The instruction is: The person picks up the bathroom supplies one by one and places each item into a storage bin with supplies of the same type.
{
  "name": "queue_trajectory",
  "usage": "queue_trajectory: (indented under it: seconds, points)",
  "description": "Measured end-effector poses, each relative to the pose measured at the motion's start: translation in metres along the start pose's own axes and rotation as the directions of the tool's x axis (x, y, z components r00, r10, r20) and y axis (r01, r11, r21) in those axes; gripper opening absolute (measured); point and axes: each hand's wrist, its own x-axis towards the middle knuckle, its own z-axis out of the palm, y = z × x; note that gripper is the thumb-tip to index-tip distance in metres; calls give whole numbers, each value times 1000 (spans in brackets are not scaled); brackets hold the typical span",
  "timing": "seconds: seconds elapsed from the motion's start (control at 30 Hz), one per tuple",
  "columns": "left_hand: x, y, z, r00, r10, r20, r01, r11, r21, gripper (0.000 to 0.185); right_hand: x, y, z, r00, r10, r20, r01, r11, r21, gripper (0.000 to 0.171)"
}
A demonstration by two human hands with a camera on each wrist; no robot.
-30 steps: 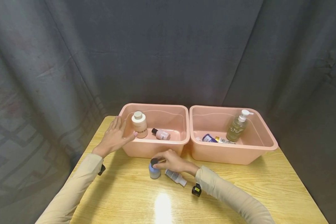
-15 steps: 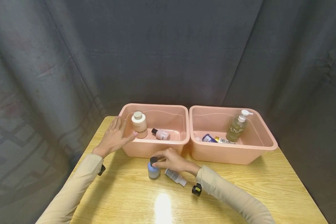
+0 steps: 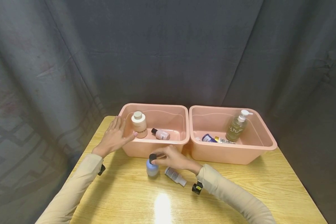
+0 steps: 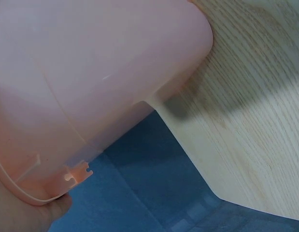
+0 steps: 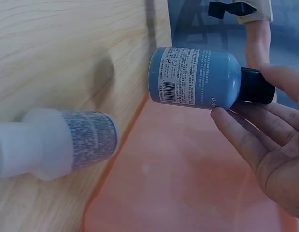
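Observation:
In the head view my right hand (image 3: pixel 172 157) pinches the black cap of a blue bottle (image 3: pixel 152 169), held upright in front of the left bin. The right wrist view shows the thumb and fingers round the cap of the blue bottle (image 5: pixel 195 77), its base apart from the table. Under that hand lies a small white bottle (image 3: pixel 175 176) with a printed label. My left hand (image 3: pixel 112 139) rests with straight, spread fingers on the near left corner of the left pink bin (image 3: pixel 152 149). Part of the left hand (image 4: pixel 23 212) shows at the bin's rim in the left wrist view.
A white bottle (image 3: pixel 140 126) stands in the left bin, near a lying pink bottle (image 3: pixel 162 135). The right pink bin (image 3: pixel 221 154) holds a pump bottle (image 3: pixel 235 129), a dark blue container (image 3: pixel 208 138) and a gold-capped tube (image 3: pixel 224 141). Grey curtains (image 3: pixel 168 56) hang behind the table.
My right hand has raised the blue bottle slightly off the table and moved it a little to the left and away. The left hand has stayed on the bin.

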Motion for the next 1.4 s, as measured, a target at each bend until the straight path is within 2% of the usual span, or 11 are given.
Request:
queue_trajectory:
  seconds: [0.17, 0.5, 0.73, 0.97, 1.3, 1.4]
  points:
    - [0, 0, 1, 1000, -2, -6, 2, 1000, 4, 105, 1, -5, -4, 1000, -1, -12, 2, 999, 50, 21]
    - [0, -1, 1, 1000, -11, -11, 11, 1000, -7, 107, 3, -17, -16, 997, -57, -60, 59, 998, 34, 25]
    - [0, 0, 1, 1000, -18, 2, 18, 1000, -8, 107, 5, -24, -22, 995, -40, -89, 45, 998, 54, 26]
    - [0, 1, 1, 1000, -21, 4, 21, 1000, -16, 107, 6, -26, -27, 991, -69, -114, 74, 997, 37, 27]
    - [-1, 0, 1, 1000, -16, 0, 16, 1000, -9, 106, 8, -31, -33, 984, -46, -171, 60, 995, 78, 26]
    - [-1, 0, 1, 1000, -16, 4, 16, 1000, -10, 106, 8, -33, -35, 982, -45, -185, 58, 996, 63, 26]
